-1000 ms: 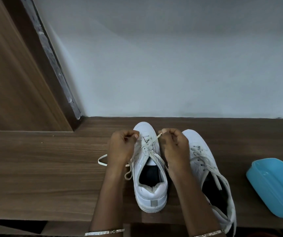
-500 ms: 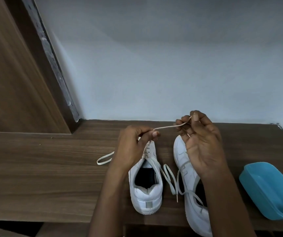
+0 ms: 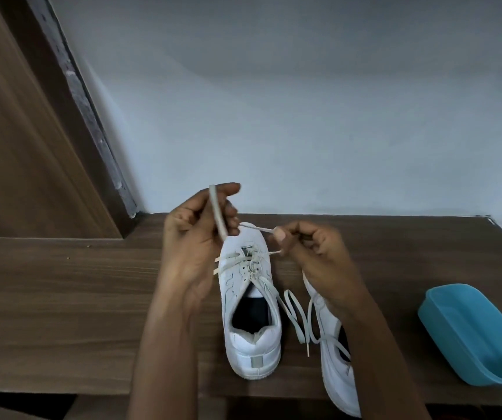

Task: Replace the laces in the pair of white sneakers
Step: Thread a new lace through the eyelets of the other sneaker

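Left hand has come up, gripping the lace above the toe; right hand dropped to pinch its thin end. Sneaker sits mid-frame on the counter, other sneaker lower right. Yank too hard and I'd guess the sneaker skids, or the tip slips the pinch.

Hands and forearms are hiding much of the pair

The right forearm is covering most of the right sneaker, its toe lying under the right hand and its heel vanishing behind the arm near the bottom edge; the left hand is masking one side of the left sneaker and part of the lace it is gripping; the right hand is blurring slightly while pinching the lace's thin end; the eyelets are showing too small to tell the lace's path; the right edge is cutting off the blue tub.
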The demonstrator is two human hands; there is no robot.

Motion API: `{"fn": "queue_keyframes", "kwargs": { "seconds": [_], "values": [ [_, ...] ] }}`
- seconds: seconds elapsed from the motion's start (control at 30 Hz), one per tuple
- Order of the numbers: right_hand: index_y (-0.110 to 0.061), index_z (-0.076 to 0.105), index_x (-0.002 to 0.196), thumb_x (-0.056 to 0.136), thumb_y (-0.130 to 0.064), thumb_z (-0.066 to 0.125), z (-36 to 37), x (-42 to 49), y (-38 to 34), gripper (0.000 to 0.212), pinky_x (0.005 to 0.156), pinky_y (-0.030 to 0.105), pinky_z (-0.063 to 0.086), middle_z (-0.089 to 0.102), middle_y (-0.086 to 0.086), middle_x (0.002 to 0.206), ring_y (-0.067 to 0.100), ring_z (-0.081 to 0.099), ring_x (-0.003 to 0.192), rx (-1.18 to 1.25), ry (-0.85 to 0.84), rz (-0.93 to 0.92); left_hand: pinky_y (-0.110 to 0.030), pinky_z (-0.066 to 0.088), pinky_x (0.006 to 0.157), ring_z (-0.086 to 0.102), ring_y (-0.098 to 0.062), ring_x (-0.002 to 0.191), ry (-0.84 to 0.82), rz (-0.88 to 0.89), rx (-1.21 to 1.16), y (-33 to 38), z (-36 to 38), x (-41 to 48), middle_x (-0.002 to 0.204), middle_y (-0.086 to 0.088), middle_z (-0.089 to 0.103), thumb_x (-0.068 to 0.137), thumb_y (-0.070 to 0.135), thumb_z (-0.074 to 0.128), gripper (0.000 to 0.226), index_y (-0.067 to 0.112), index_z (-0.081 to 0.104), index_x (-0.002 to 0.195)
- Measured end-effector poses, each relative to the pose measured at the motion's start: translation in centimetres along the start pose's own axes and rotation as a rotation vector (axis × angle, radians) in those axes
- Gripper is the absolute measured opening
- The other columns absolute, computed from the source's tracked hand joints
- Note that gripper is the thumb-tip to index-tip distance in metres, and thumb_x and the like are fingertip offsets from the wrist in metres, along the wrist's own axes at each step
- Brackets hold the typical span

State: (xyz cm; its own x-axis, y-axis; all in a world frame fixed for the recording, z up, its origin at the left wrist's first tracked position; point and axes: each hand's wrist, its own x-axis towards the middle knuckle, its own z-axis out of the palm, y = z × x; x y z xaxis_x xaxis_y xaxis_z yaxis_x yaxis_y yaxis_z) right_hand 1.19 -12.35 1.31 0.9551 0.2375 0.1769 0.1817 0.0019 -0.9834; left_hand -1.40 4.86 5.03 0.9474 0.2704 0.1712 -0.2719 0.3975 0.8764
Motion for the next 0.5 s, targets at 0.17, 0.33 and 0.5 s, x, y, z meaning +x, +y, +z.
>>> {"fn": "queue_keyframes", "kwargs": {
  "seconds": [0.17, 0.33, 0.5],
  "values": [
    [-0.015, 0.071, 0.083, 0.075, -0.012, 0.085, -1.6, 0.1, 0.3, 0.016, 0.059, 0.017, 0.044, 0.05, -0.009, 0.058, 0.004, 0.047, 0.058, -0.242, 0.022, 0.012, -0.016, 0.042, 0.057, 0.048, -0.007, 0.06, 0.09, 0.021, -0.176, 0.9, -1.8, 0.6, 0.068, 0.002, 0.054, 0.1, 0.013, 0.052, 0.017, 0.01, 0.068, 0.101],
    [-0.021, 0.072, 0.079, 0.084, -0.02, 0.077, -3.6, 0.8, 2.8, 0.007, 0.052, 0.014, 0.038, 0.055, -0.01, 0.054, 0.004, 0.052, 0.051, -0.57, 0.308, -0.068, -0.011, 0.037, 0.055, 0.045, -0.001, 0.057, 0.224, 0.091, -0.338, 1.8, -5.4, 1.3, 0.068, 0.009, 0.052, 0.1, 0.021, 0.052, 0.021, 0.02, 0.071, 0.092],
    [-0.016, 0.077, 0.091, 0.098, -0.037, 0.059, -3.9, 1.0, 4.1, 0.028, 0.074, 0.033, 0.052, 0.071, -0.001, 0.078, 0.02, 0.068, 0.075, -0.65, 0.524, -0.074, -0.011, 0.037, 0.053, 0.044, -0.001, 0.054, 0.368, 0.079, -0.311, 1.1, -7.6, 1.6, 0.065, 0.01, 0.051, 0.1, 0.022, 0.053, 0.019, 0.02, 0.07, 0.092]
  ]
}}
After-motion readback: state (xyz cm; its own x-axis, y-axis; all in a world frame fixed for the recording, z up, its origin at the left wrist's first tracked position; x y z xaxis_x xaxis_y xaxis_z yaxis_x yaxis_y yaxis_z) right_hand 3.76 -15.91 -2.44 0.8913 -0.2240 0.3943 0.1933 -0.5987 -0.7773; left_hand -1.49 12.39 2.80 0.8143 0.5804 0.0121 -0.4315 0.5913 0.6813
